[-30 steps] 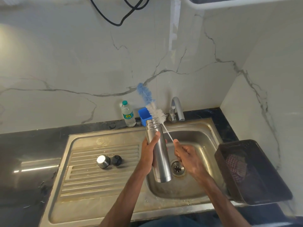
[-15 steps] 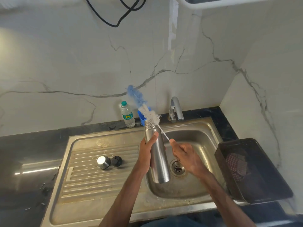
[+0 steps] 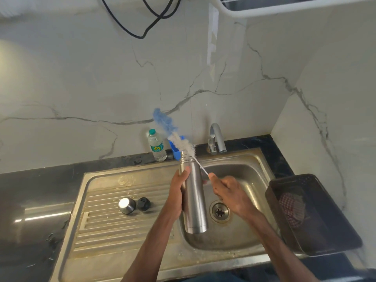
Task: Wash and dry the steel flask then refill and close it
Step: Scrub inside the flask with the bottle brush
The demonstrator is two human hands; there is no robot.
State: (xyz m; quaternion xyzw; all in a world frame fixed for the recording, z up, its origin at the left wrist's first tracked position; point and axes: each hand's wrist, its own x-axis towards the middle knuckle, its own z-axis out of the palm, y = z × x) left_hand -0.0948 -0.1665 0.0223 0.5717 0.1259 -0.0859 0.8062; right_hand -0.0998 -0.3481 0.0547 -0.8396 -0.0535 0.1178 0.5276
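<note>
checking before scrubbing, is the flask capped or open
Open. The flask has a bare threaded mouth; the steel cap and black stopper lie on the drainboard.

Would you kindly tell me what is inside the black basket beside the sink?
A red-and-white checked cloth lies inside the black basket; whatever is beneath the cloth is hidden.

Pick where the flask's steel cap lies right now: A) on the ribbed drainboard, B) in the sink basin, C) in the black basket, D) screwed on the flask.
A: the steel cap sits on the drainboard beside the black stopper, left of the flask.
</note>
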